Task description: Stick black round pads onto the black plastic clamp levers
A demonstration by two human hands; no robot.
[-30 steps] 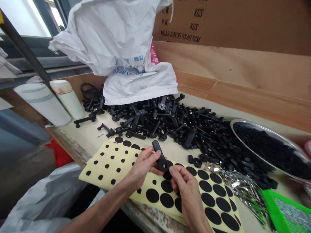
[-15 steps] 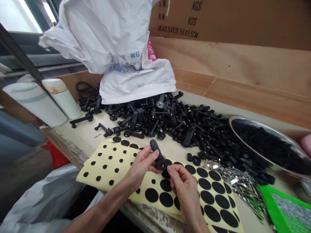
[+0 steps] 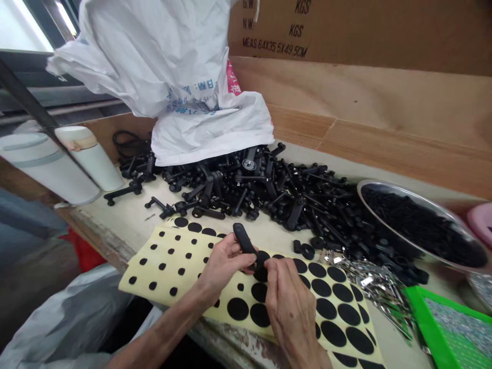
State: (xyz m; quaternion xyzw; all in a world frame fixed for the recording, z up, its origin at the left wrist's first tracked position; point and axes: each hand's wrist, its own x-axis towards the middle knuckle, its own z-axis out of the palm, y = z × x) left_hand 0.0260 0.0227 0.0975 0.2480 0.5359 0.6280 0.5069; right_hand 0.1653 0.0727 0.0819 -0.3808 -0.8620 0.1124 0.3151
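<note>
- Black part [image 3: 243, 237]: lower end mostly hidden by left hand [image 3: 223, 266] and right hand [image 3: 292, 302].
- White sack [image 3: 165, 56]: top cut off.
- Green tray [image 3: 425, 320]: cropped lower right; contents [image 3: 457, 323] too fine to resolve.
- Pink object [image 3: 481, 220]: cropped right; identity unclear.

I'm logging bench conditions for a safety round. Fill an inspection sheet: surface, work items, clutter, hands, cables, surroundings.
Surface: pale tabletop, worn front edge.
Work items: black part, held; spotted yellow sheets beneath.
Clutter: heap of black parts, loose metal pieces, green tray, two bottles.
Hands: left hand holds the part; right hand at its near end, contact unclear.
Cables: dark loop near bottles, possibly cord.
Surroundings: white sack over heap; printed cardboard behind.
</note>
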